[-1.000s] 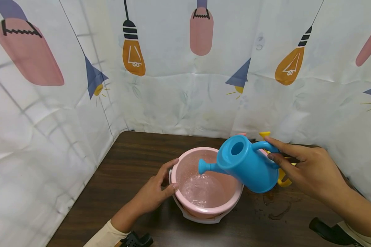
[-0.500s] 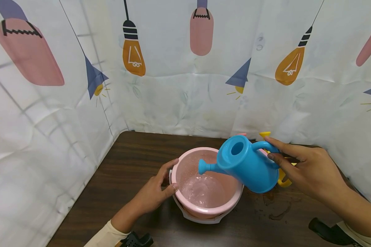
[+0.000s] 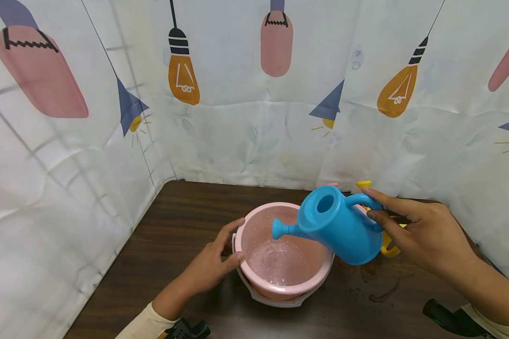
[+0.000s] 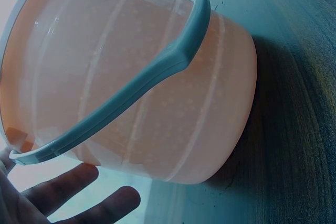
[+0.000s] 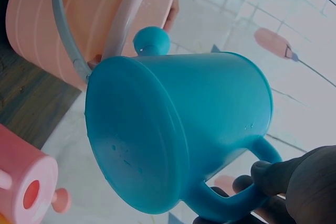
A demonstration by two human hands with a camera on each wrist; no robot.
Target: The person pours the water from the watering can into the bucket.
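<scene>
In the head view, my right hand (image 3: pixel 428 230) grips the handle of a blue toy watering can (image 3: pixel 343 226). The can is tilted, its spout pointing left over a pink bucket (image 3: pixel 275 292). Rippling water (image 3: pixel 277 259) shows inside. My left hand (image 3: pixel 212 263) holds the bucket's left rim, thumb and index finger on the edge. From the left wrist, two other fingers stretch along the outside of the bucket (image 4: pixel 147 87), one tip touching or almost touching it. The right wrist view shows the watering can (image 5: pixel 210 103) from its base, with fingers and thumb curled round its handle.
A yellow watering can (image 3: pixel 391 249) stands behind the blue one, mostly hidden. A pink watering can (image 5: pixel 26 187) appears in the right wrist view. Spilled water (image 3: pixel 383 294) wets the brown table (image 3: pixel 174 226) right of the bucket. A printed curtain (image 3: pixel 246 132) hangs behind.
Both hands, the watering can and the bucket keep their places. The water's ripples have changed shape, and the trickle seen earlier below the spout is no longer clearly visible.
</scene>
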